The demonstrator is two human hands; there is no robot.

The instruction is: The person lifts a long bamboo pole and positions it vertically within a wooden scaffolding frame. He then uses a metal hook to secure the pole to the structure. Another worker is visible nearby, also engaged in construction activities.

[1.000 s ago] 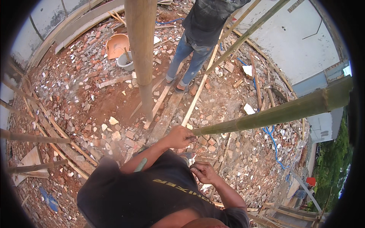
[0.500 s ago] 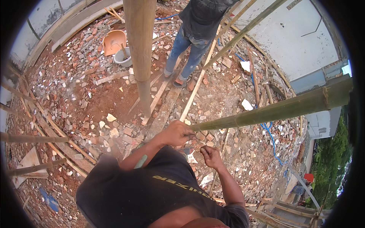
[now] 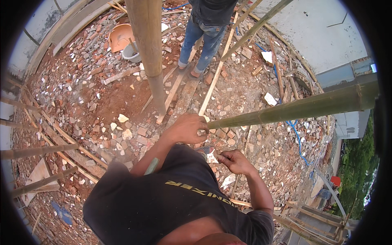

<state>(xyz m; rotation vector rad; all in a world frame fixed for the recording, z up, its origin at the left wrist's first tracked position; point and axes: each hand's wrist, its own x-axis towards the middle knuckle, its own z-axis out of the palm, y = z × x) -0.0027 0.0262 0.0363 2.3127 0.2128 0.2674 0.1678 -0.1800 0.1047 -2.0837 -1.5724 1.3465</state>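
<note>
My left hand (image 3: 188, 128) reaches forward, its fingers curled in beside the narrow lower end of a green bamboo pole (image 3: 281, 109). Whether it touches the pole I cannot tell, nor what lies in its fingers. To the right and nearer me, my right hand (image 3: 236, 162) is closed in a pinch, thumb against bent fingers. Anything held there is too small to make out. A thick brown bamboo pole (image 3: 147, 45) stands ahead, left of the green one. A grey-green strip (image 3: 151, 166) lies against my left forearm.
Another person in blue jeans (image 3: 203, 41) stands ahead on wooden planks (image 3: 184, 96). Broken brick and stone rubble (image 3: 118, 143) covers the ground. An orange basin (image 3: 121, 37) and a grey bucket (image 3: 130, 54) sit far left. Blue hose (image 3: 300, 147) trails on the right. More bamboo poles (image 3: 38, 151) stick in from the left.
My right hand has moved slightly right and farther from me, still pinched. My left hand has turned, fingers more curled. The view has shifted a little.
</note>
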